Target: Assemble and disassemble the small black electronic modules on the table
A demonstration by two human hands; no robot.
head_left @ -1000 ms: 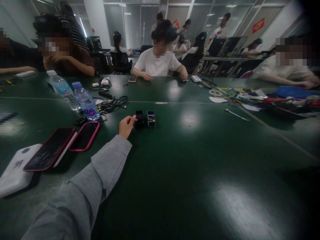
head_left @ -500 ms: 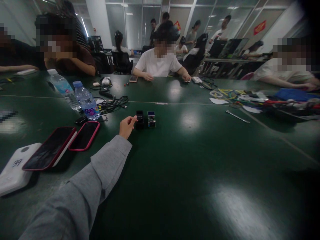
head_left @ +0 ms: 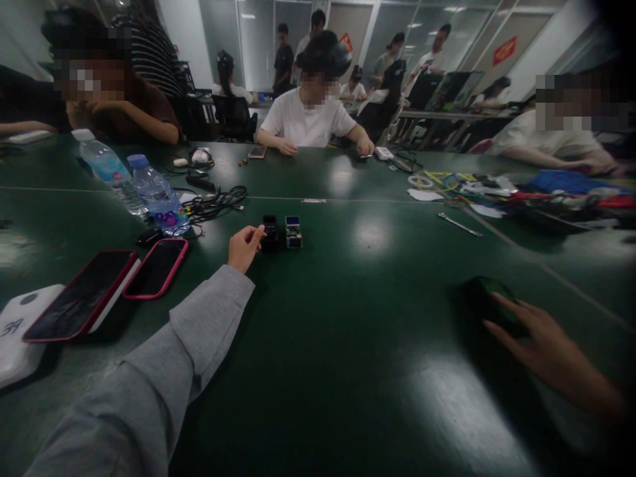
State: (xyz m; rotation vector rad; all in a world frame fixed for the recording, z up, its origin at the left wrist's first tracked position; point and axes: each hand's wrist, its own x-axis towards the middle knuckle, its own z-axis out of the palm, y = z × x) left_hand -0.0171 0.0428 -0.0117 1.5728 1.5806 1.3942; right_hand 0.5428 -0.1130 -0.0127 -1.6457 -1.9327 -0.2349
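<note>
What is new at this moment is the right hand (head_left: pixel 544 341): half a second ago it was out of view, and now it is over the right part of the worktop (head_left: pixel 348 318), together with a dark rounded object (head_left: pixel 497 305). Both are blurred. Its thumb and fingers are partly spread and reach to the object, but whether they really grip it, or only touch it, one cannot tell; also whether the object rests or is lifted is not clear. For the work this means that both hands are now present, each with a thing near to its fingers.

The left hand (head_left: pixel 243 248) stays in its place. Its thumb and index finger are close together, with the tips at the left side of a small black box (head_left: pixel 269 233); if they pinch it or only lie against it, cannot be seen. This box stands left of the middle of the worktop, nearer to the far edge than to the near one. Just beside it, on its right, but apart, stands a small circuit-board device (head_left: pixel 293 232), which no hand touches.

Toward the left edge lie a pink-edged phone (head_left: pixel 156 268) and a larger red-edged phone (head_left: pixel 82 291). A wrench (head_left: pixel 460 224) lies beyond the right hand, toward the far right corner.
</note>
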